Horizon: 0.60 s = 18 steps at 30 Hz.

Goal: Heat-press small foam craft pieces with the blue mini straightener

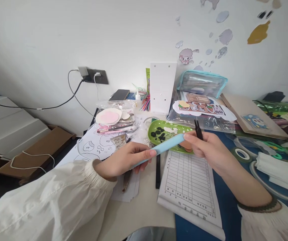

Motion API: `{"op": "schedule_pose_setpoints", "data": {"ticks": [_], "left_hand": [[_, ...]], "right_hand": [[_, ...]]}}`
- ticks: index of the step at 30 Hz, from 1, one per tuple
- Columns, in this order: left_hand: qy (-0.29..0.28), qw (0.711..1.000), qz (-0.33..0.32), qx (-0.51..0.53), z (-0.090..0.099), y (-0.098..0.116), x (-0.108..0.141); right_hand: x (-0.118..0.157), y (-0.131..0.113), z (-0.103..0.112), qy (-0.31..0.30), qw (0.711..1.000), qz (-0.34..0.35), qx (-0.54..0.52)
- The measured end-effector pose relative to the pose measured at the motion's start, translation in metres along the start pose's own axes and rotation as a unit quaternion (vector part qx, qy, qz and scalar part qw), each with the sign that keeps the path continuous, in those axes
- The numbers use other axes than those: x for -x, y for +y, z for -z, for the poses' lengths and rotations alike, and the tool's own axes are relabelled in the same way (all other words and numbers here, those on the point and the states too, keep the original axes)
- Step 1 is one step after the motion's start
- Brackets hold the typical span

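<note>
A long, narrow, light blue strip (169, 143) slants up to the right between my hands, seen nearly edge-on. My left hand (132, 156) is closed on its lower end, thumb on top. With thumb and finger my right hand (208, 147) pinches the upper end. Black tweezers (198, 130) are also gripped in that hand, tips pointing up. Just behind the strip lies a green tray (151, 129) with black cut pieces (159, 133) and a white piece (170, 130). An orange-brown piece (187, 145) is partly covered by the right hand.
A printed table sheet (186, 184) lies below the strip, beside a black bar (158, 170). Drawings (96, 147) and a pink-and-white round piece (108, 116) are at left. Behind stand a white panel (162, 87) and a clear pouch (201, 83). Green tape (241, 155) sits right.
</note>
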<state>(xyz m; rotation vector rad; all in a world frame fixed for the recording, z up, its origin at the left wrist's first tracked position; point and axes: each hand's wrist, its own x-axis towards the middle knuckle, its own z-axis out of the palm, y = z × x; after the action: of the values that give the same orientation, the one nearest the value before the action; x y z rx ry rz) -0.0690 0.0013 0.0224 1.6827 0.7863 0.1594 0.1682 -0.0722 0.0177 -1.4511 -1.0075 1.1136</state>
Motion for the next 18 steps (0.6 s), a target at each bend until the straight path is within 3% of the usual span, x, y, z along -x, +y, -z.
{"op": "schedule_pose_setpoints", "data": {"ticks": [6,10,14,18], "left_hand": [[0.045,0.995,0.032,0.082,0.003,0.003,0.0],[0.048,0.994,0.034,0.087,0.004,0.004,0.0],[0.018,0.999,0.006,0.033,0.001,0.002,-0.001],[0.025,0.996,-0.016,-0.08,-0.003,-0.001,0.0]], "right_hand": [[-0.001,0.0,0.008,-0.011,0.997,0.017,-0.077],[-0.001,0.0,0.003,-0.03,0.998,0.002,-0.061],[0.0,-0.001,-0.007,-0.022,1.0,0.003,-0.014],[0.001,-0.002,-0.011,0.016,1.0,0.009,0.007]]}}
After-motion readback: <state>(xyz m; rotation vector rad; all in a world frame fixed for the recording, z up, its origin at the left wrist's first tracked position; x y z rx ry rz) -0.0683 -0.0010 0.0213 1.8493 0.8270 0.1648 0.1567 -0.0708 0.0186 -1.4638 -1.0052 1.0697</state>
